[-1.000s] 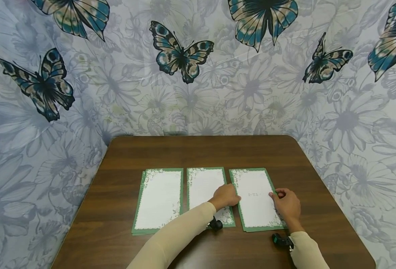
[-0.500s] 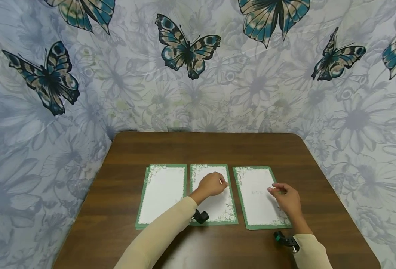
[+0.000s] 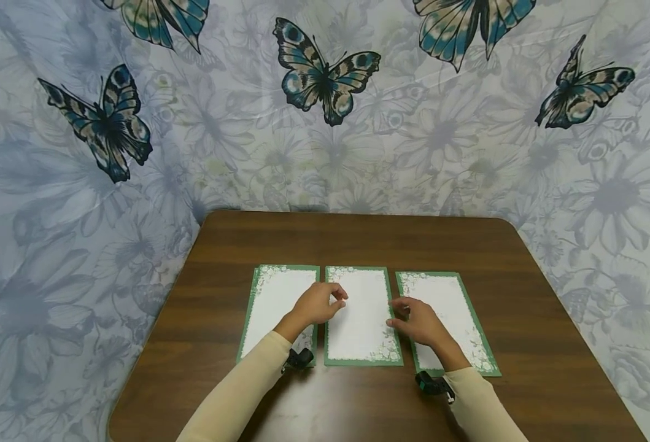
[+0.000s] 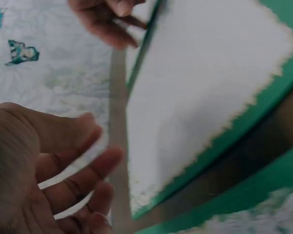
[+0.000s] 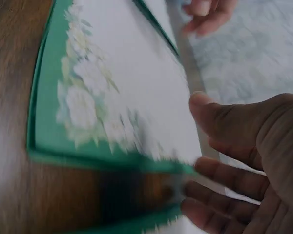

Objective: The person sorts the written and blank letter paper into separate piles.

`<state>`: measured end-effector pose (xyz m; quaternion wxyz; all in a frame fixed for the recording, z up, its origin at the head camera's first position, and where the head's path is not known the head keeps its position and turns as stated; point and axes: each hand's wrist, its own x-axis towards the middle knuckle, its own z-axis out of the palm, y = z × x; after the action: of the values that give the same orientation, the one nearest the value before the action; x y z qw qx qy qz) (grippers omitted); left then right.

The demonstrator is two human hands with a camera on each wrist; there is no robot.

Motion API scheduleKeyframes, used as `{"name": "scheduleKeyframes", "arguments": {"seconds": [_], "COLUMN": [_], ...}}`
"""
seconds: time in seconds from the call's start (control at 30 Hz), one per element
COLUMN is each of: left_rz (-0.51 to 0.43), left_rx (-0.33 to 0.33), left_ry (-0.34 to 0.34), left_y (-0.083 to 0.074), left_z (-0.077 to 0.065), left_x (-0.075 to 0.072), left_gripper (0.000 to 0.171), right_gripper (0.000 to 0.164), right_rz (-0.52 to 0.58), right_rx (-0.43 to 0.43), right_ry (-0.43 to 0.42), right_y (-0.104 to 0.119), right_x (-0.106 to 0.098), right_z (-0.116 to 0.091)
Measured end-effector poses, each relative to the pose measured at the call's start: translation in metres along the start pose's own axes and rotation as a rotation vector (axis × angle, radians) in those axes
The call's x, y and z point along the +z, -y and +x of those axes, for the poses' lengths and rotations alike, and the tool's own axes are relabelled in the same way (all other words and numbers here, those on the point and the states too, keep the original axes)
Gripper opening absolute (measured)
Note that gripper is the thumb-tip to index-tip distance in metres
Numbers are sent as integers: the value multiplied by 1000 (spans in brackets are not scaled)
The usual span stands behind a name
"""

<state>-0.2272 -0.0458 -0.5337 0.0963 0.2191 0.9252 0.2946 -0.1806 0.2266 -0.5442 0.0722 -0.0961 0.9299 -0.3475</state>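
Three green-bordered paper sheets with white flower corners lie side by side: the left sheet [image 3: 266, 307], the middle sheet [image 3: 360, 319] and the right sheet [image 3: 452, 298]. A second green edge peeks out from under the left one. My left hand [image 3: 316, 304] hovers over the gap between the left and middle sheets, fingers loosely bent and holding nothing. At the middle sheet's right edge is my right hand [image 3: 421, 322], thumb and fingers parted, also holding nothing; it covers part of the right sheet. Each wrist view shows its own hand with spread, relaxed fingers, the left hand [image 4: 73, 180] and the right hand [image 5: 234, 161].
The sheets rest on a brown wooden table [image 3: 352, 236] with rounded far corners. Behind it hangs a pale floral backdrop [image 3: 441, 159] printed with teal butterflies [image 3: 327, 80]. Small black cameras [image 3: 432, 385] are worn at both wrists.
Both hands have let go of the right sheet's edges and moved left, now standing on either side of the middle sheet. The head view has shifted slightly.
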Motion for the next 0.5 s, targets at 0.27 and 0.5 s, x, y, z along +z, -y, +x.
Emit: {"name": "scheduleKeyframes", "arguments": {"seconds": [0.27, 0.5], "left_rz": [399, 559], "left_rx": [-55, -57], "left_ry": [41, 48], "left_y": [6, 7], "left_z": [-6, -6], "left_x": [24, 24], "left_gripper": [83, 86], "right_gripper": [86, 91], "right_rz": [-212, -294], "right_rx": [13, 22], "right_ry": [117, 109], "right_y": [8, 11], "right_x": [19, 24], "right_z": [17, 19]}}
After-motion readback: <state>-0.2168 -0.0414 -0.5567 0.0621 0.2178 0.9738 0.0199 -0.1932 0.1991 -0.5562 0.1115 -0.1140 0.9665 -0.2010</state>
